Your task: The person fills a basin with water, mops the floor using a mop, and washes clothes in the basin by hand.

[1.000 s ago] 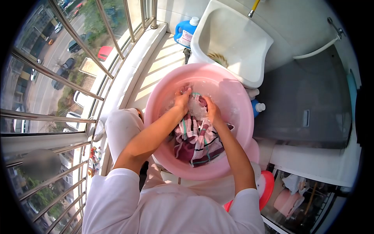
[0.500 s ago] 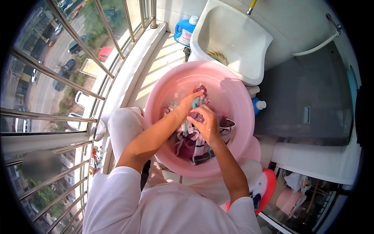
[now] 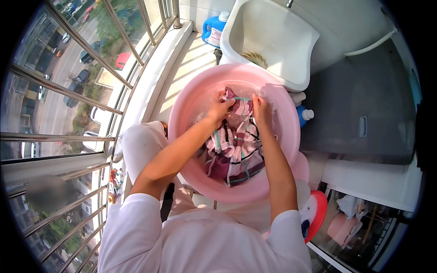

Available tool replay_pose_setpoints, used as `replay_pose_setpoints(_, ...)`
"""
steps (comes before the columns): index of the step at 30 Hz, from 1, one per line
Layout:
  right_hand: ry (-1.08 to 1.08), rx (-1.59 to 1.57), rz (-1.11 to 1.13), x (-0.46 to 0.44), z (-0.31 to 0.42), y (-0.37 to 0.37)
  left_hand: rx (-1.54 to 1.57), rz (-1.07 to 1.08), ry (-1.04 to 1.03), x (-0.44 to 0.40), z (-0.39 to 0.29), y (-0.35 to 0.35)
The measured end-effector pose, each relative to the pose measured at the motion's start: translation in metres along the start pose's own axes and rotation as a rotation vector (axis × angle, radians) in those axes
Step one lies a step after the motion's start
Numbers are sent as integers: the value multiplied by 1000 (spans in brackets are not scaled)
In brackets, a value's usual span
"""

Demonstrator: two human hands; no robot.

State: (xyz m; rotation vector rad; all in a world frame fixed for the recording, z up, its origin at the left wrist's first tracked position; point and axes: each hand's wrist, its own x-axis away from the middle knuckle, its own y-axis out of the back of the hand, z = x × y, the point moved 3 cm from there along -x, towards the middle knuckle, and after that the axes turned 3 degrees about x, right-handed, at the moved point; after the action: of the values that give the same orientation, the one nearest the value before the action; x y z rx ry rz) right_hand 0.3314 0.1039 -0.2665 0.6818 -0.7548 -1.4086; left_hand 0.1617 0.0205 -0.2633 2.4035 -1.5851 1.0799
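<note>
A wet checked cloth (image 3: pixel 236 157), pink and maroon with green and black stripes, lies partly in water inside a large pink basin (image 3: pixel 180 104). It looks like a towel or garment; I cannot tell which. My left hand (image 3: pixel 219 108) is closed on its bunched upper part. A little to the right, my right hand (image 3: pixel 261 109) pinches the same cloth, so a short piece stretches between the two hands. The lower folds spread toward the near side of the basin. Some fingertips are hidden by the cloth and the backs of the hands.
Beyond the basin stands a white sink (image 3: pixel 273 41), with a blue detergent bottle (image 3: pixel 212 31) to its left. Another blue bottle (image 3: pixel 304 116) is at the basin's right, by a dark grey panel (image 3: pixel 359 109). Metal window bars (image 3: pixel 86 95) line the left; a red basin (image 3: pixel 318 214) sits lower right.
My hands were close together over the bunched cloth. My right hand has moved up and right, away from the left, and the cloth is now spread between them.
</note>
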Motion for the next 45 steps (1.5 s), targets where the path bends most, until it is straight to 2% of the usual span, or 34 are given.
replay_pose_setpoints(2,31,51,93,-23,-42,-1,-181,-5,-229,4,-8,4)
replay_pose_setpoints(4,74,-17,162,-23,-59,2,-574,4,-559,7,-4,6)
replay_pose_setpoints(5,100,-53,86,-19,-68,5,-771,6,-728,11,0,5)
replay_pose_setpoints(6,127,-89,11,-1,-57,17,-808,115,-650,24,1,0)
replay_pose_setpoints(7,159,-126,-63,16,-51,27,-985,219,-642,31,6,-3)
replay_pose_setpoints(9,109,14,-120,47,-58,34,-1335,427,-617,43,17,-6)
replay_pose_setpoints(11,-107,42,94,75,-57,35,-1482,475,-547,48,31,-8)
replay_pose_setpoints(12,-73,107,110,79,-48,30,-1558,498,-510,51,38,-8)
replay_pose_setpoints(14,-5,231,138,79,-28,21,-1532,717,-522,66,48,-7)
replay_pose_setpoints(17,135,33,143,57,-46,-19,-1471,944,-610,83,60,-3)
replay_pose_setpoints(19,163,-274,105,61,-25,-10,-1268,973,-581,96,36,2)
replay_pose_setpoints(21,111,-500,126,74,-6,8,-1249,695,-469,84,8,5)
replay_pose_setpoints(23,200,-491,199,89,18,32,-1256,204,-1131,85,-40,9)
replay_pose_setpoints(25,395,-507,203,99,44,45,-1256,159,-1349,88,-55,-3)
replay_pose_setpoints(26,338,-439,363,112,73,65,-1149,224,-1349,86,-57,-7)
replay_pose_setpoints(27,349,-429,346,116,86,75,-1044,288,-1348,83,-60,-10)
replay_pose_setpoints(29,362,-408,317,124,97,83,-620,569,-1087,68,-47,-12)
replay_pose_setpoints(30,282,-515,368,125,91,84,-544,672,-822,61,-41,-15)
replay_pose_setpoints(34,558,-226,-5,152,82,95,-426,492,-696,65,-39,-21)
replay_pose_setpoints(38,496,-217,49,154,10,40,-414,504,-643,90,-57,-29)
replay_pose_setpoints(40,349,-402,28,143,-10,31,-361,550,-679,101,-62,-34)
replay_pose_setpoints(41,277,-497,18,137,-17,27,-319,503,-693,106,-68,-31)
replay_pose_setpoints(42,171,-605,10,140,2,48,-274,459,-706,114,-78,-31)
replay_pose_setpoints(44,352,-490,-111,137,35,93,-194,422,-715,102,-84,-26)
replay_pose_setpoints(45,293,-574,-57,134,37,110,-261,372,-700,104,-97,-21)
